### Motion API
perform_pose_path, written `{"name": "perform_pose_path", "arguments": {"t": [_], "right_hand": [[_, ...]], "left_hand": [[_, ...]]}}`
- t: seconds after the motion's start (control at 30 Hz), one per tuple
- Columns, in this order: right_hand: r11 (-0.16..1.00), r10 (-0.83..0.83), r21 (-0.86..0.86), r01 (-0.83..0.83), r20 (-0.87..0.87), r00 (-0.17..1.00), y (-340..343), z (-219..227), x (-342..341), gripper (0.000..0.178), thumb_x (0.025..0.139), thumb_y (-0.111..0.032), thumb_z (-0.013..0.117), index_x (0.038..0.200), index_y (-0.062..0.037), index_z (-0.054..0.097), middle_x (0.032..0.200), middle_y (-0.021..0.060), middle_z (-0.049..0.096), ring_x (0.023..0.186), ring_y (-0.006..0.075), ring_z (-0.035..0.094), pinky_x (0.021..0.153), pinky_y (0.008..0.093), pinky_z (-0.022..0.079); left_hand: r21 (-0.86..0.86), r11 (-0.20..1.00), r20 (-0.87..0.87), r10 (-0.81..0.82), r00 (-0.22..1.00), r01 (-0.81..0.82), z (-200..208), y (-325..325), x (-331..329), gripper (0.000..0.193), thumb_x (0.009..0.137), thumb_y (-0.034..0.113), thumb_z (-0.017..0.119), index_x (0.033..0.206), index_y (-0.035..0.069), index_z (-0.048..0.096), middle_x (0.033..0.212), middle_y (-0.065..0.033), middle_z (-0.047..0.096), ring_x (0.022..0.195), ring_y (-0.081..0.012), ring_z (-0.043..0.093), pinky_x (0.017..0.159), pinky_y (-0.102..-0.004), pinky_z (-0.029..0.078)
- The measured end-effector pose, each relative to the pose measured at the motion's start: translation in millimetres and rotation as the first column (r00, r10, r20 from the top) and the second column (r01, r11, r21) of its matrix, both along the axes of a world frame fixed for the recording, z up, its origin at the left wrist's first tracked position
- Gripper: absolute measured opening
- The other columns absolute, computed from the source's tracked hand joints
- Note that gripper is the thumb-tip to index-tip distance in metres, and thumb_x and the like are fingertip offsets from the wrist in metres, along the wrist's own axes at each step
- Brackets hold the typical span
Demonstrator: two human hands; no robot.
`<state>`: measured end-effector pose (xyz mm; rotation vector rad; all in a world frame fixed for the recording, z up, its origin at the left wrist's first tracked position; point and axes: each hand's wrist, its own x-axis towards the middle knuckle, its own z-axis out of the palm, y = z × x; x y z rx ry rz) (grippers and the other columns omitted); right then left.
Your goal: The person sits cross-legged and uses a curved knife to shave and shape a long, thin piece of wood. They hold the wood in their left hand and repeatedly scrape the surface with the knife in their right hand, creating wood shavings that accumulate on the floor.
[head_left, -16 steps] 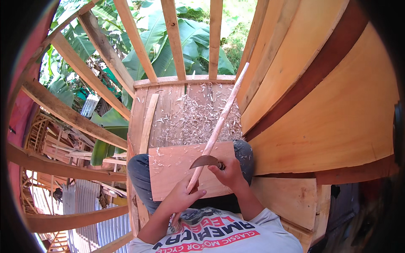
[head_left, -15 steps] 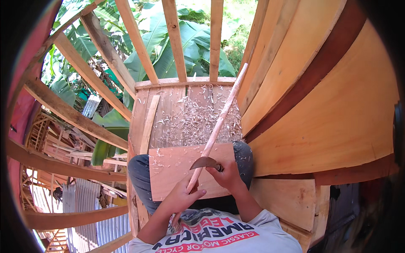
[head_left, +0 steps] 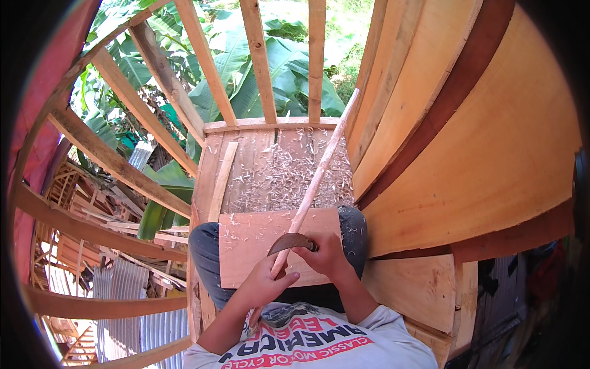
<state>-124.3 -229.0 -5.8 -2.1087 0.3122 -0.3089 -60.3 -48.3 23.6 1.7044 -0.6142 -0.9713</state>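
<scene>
A long, pale wooden stick (head_left: 323, 166) slants from my lap up toward the far right, its surface whittled and uneven. Its near part is gripped by my left hand (head_left: 267, 284), with the fingers wrapped round it. My right hand (head_left: 326, 254) is closed on the handle of a curved knife (head_left: 289, 243). The dark blade lies across the stick just beyond my left hand, and my right thumb reaches toward the blade's back. Under both hands a flat wooden board (head_left: 243, 243) rests over my thighs, with a few shavings on it.
Curly wood shavings (head_left: 295, 169) cover the plank floor (head_left: 209, 169) ahead of my knees. A loose wooden strip (head_left: 222, 181) lies at the left. Wooden slats (head_left: 261, 67) rail the front and left, with banana leaves beyond. A plywood wall (head_left: 479, 160) stands close at the right.
The knife and my right hand have moved slightly nearer to me along the stick, toward my left hand. The view has shifted a little; both grips stay the same.
</scene>
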Motion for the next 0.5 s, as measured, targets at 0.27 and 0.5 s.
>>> {"name": "perform_pose_path", "arguments": {"t": [0.27,0.5], "right_hand": [[0.956,-0.293,0.002,0.294,0.09,0.952,-54.1,-17.5,-6.7,0.039,0.079,-0.04,0.067,0.071,-0.0011,0.064,0.055,0.0167,0.054,0.054,0.0337,0.058,0.05,0.0384,0.043],[0.981,-0.188,-0.004,0.192,0.185,0.965,-43.2,-10.5,-6.7,0.048,0.078,-0.046,0.066,0.063,-0.0013,0.058,0.051,0.016,0.05,0.052,0.035,0.056,0.048,0.0391,0.04]], "left_hand": [[0.142,0.99,0.113,-0.016,0.993,0.0,27.3,9.0,-20.3,0.031,0.076,0.017,0.073,0.092,0.004,0.049,0.068,0.0001,0.044,0.061,-0.0094,0.041,0.054,-0.0263,0.036],[0.127,0.99,0.099,0.056,0.994,-0.068,20.0,11.8,-17.1,0.029,0.077,0.016,0.072,0.087,0.006,0.047,0.069,0.0014,0.043,0.059,-0.0083,0.038,0.055,-0.0251,0.035]]}}
